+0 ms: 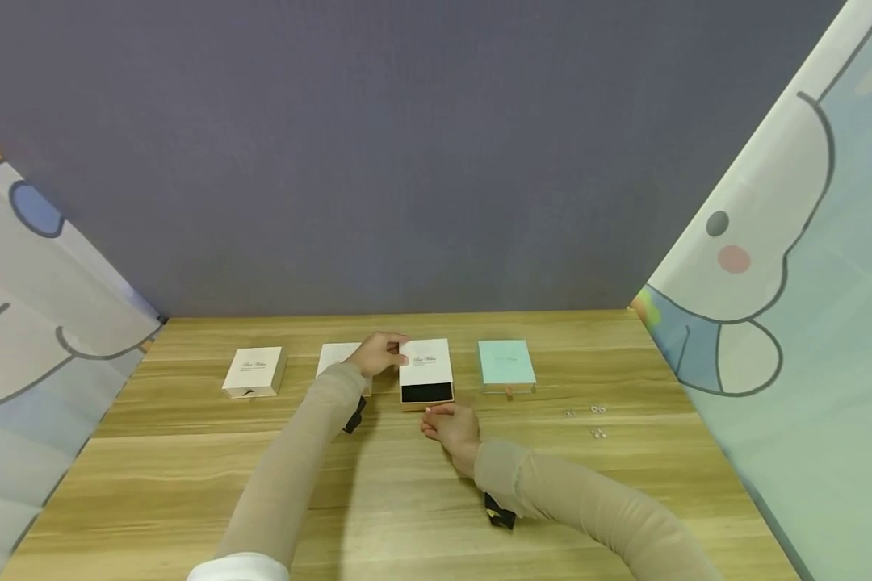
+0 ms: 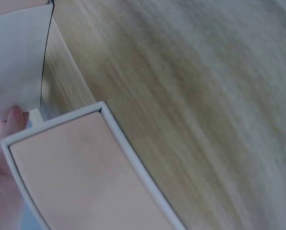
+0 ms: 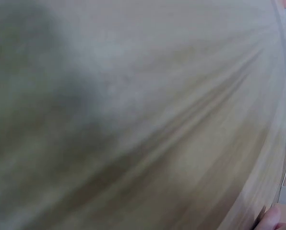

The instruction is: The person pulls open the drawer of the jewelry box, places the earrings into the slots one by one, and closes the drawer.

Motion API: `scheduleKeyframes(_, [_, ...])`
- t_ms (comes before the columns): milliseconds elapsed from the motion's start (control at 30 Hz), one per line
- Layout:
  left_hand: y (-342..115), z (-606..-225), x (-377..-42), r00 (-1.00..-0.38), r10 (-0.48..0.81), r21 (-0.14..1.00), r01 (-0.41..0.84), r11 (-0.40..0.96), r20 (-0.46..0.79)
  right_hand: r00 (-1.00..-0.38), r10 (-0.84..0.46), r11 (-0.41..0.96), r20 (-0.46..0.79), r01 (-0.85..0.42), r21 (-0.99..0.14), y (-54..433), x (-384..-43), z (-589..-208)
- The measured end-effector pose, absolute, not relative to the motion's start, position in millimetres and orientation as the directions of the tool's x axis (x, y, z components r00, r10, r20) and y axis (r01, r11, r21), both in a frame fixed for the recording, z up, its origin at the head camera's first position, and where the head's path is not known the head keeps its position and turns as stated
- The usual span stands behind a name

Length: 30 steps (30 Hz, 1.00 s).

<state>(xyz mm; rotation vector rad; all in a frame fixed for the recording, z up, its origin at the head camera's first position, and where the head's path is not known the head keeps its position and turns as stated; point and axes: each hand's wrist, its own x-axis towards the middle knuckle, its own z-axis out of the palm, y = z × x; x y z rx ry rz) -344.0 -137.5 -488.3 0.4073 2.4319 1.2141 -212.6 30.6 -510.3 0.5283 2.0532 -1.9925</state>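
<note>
A white drawer box (image 1: 425,361) with dark script on its lid stands mid-table, its inner drawer (image 1: 427,394) partly out and showing a black inside. My left hand (image 1: 379,353) grips the box's sleeve by its left side; in the left wrist view fingertips (image 2: 14,117) curl at the edge of that box (image 2: 17,57). My right hand (image 1: 452,428) is at the front of the drawer, thumb and fingers pinched together on its pull tab, which they mostly hide. At the corner of the right wrist view, a fingertip (image 3: 268,219) shows against a small dark piece.
A second white box (image 1: 334,355) lies under my left wrist, partly covered. Farther left sits a cream box (image 1: 255,371); to the right, a mint box (image 1: 506,365) with an orange tab. Several small shiny pieces (image 1: 597,409) lie at the right. A grey panel (image 1: 407,161) stands behind the table.
</note>
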Motion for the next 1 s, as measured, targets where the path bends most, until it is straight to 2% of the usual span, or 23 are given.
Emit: scheduleKeyframes(1000, [-137.2, -488.0, -343.8, -0.885, 0.421, 0.814, 0.092, 0.573, -0.196, -0.916, 0.099, 0.025, -0.388, 0.392, -0.920, 30.0, -203.7, -510.8])
